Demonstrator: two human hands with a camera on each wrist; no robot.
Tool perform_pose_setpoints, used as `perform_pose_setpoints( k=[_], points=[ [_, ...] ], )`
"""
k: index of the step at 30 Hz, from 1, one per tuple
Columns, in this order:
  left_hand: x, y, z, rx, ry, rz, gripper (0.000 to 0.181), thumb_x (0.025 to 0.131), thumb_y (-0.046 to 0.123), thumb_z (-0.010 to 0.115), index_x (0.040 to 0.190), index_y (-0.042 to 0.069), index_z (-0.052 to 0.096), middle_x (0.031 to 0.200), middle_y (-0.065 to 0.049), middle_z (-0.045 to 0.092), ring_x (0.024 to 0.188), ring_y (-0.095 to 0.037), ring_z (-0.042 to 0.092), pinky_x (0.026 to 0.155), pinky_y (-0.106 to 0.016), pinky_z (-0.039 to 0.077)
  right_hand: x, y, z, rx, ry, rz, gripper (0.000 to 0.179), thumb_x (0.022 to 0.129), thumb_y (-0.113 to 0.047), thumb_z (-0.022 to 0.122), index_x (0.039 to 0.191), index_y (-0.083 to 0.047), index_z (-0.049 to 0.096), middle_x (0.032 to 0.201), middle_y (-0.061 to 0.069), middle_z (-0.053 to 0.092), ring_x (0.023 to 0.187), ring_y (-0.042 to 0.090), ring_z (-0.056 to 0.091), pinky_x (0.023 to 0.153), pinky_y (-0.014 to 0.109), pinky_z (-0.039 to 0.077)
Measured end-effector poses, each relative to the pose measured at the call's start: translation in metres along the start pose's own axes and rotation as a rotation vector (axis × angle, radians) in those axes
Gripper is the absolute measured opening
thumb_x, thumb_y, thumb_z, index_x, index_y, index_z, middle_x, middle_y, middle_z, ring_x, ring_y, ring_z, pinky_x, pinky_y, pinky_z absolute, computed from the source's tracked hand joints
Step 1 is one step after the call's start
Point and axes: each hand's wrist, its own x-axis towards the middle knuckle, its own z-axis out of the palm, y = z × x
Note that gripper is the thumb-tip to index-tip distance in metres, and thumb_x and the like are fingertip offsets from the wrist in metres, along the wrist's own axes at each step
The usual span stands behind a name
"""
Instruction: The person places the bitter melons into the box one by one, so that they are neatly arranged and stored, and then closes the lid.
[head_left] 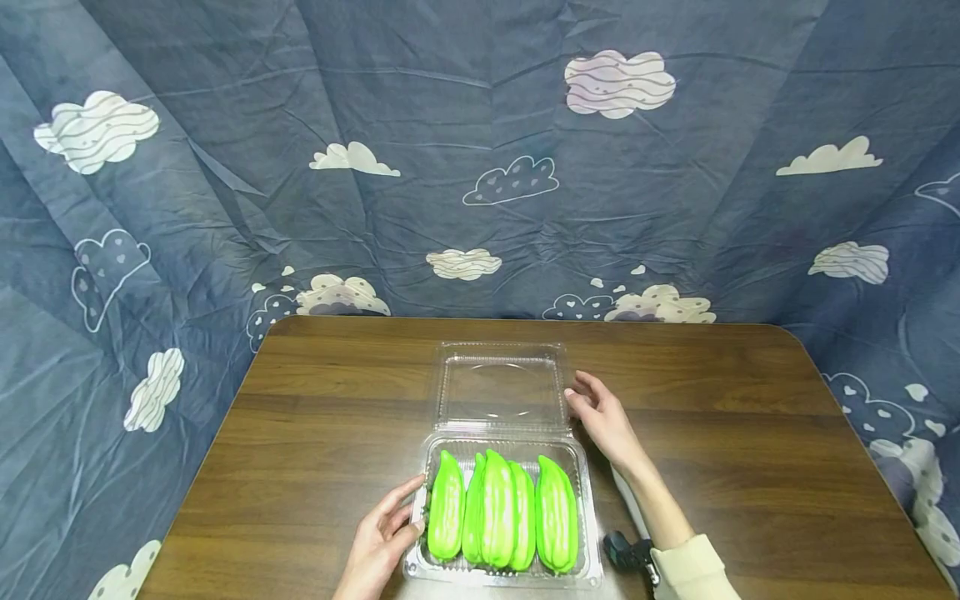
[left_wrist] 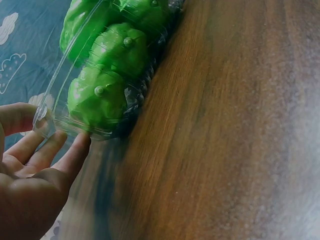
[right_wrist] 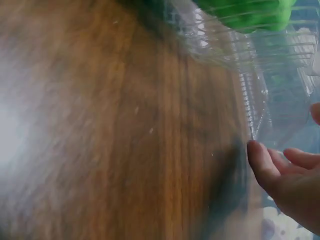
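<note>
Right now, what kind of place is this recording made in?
Probably a makeshift recording booth, not a kitchen: a cloud-print cloth hangs as backdrop around a wooden table, which holds only an open clamshell box of green peppers between the hands.

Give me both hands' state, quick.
Left hand: open, fingertips touching the clamshell box of green peppers.
Right hand: open, fingers at the lid edge, gripping nothing.
</note>
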Motion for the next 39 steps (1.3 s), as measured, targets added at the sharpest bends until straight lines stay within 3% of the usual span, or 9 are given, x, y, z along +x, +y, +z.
perform_pose_setpoints(
  k=[7, 11, 14, 23, 39],
  points=[
    [0.001, 0.002, 0.0, 0.006, 0.001, 0.009, 0.057, 0.087, -0.01, 0.058, 0.142, -0.006, 0.045, 0.138, -0.03, 0.048, 0.117, -0.021, 0.058, 0.093, -0.024, 0.049, 0.01, 0.005, 0.0, 0.304, -0.06, 0.173, 0.055, 0.104, -0.017, 0.047, 0.147, 0.011, 0.027, 0.138, 0.034, 0.044, 0.107, 0.032, 0.062, 0.083, 0.032, 0.057],
    [0.001, 0.002, 0.001, 0.002, -0.001, 0.0, 0.057, 0.087, -0.01, 0.058, 0.142, -0.006, 0.044, 0.138, -0.031, 0.049, 0.117, -0.02, 0.058, 0.094, -0.025, 0.048, 0.014, 0.008, -0.003, 0.44, -0.118, 0.229, 0.054, 0.106, -0.018, 0.043, 0.146, 0.013, 0.026, 0.135, 0.03, 0.05, 0.097, 0.022, 0.067, 0.081, 0.032, 0.057],
    [0.001, 0.002, 0.0, -0.001, -0.004, -0.005, 0.058, 0.087, -0.01, 0.058, 0.143, -0.007, 0.043, 0.137, -0.032, 0.049, 0.117, -0.02, 0.058, 0.094, -0.025, 0.048, 0.015, 0.01, -0.006, 0.484, -0.158, 0.245, 0.053, 0.106, -0.019, 0.042, 0.145, 0.014, 0.025, 0.131, 0.026, 0.056, 0.094, 0.018, 0.068, 0.081, 0.031, 0.057],
    [0.0, 0.002, 0.0, -0.004, -0.004, -0.011, 0.059, 0.086, -0.01, 0.058, 0.143, -0.007, 0.043, 0.136, -0.032, 0.05, 0.117, -0.019, 0.058, 0.094, -0.025, 0.048, 0.019, 0.01, -0.01, 0.532, -0.231, 0.236, 0.055, 0.106, -0.016, 0.043, 0.149, 0.011, 0.021, 0.137, 0.029, 0.05, 0.097, 0.018, 0.067, 0.084, 0.032, 0.056],
    [0.0, 0.0, -0.001, -0.002, -0.002, -0.008, 0.058, 0.086, -0.01, 0.058, 0.143, -0.006, 0.044, 0.135, -0.031, 0.051, 0.118, -0.021, 0.058, 0.094, -0.025, 0.048, 0.018, 0.0, -0.013, 0.546, -0.254, 0.052, 0.053, 0.105, -0.008, 0.043, 0.151, 0.005, 0.021, 0.144, 0.027, 0.043, 0.102, 0.019, 0.063, 0.088, 0.037, 0.055]
  ],
)
